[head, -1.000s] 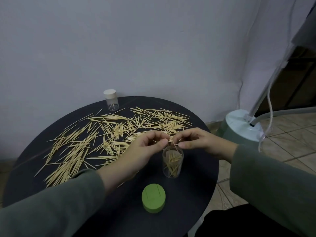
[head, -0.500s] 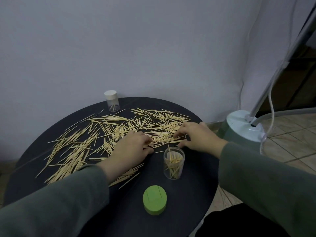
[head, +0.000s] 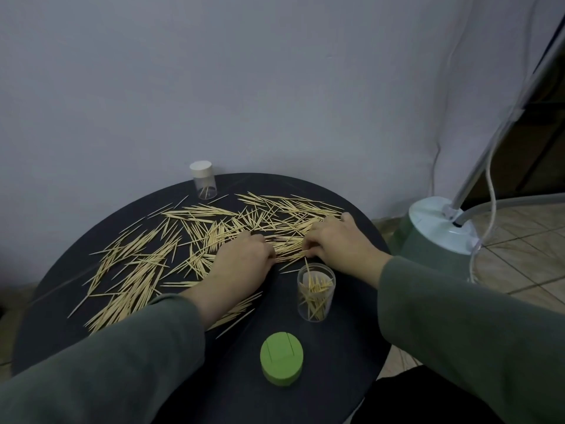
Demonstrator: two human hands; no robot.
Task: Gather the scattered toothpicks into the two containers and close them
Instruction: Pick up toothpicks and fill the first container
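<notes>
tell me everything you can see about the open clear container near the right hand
The open clear container is a small see-through cylinder, plastic by its look, standing upright on the dark round table. It has no lid on and holds a loose bunch of toothpicks, some leaning, one poking above the rim. It stands just on the person's side of the right hand, which does not touch it. The green lid lies apart, nearer the person.

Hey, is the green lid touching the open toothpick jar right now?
Apart. The head view shows bare black table between the green lid and the open jar.
</notes>
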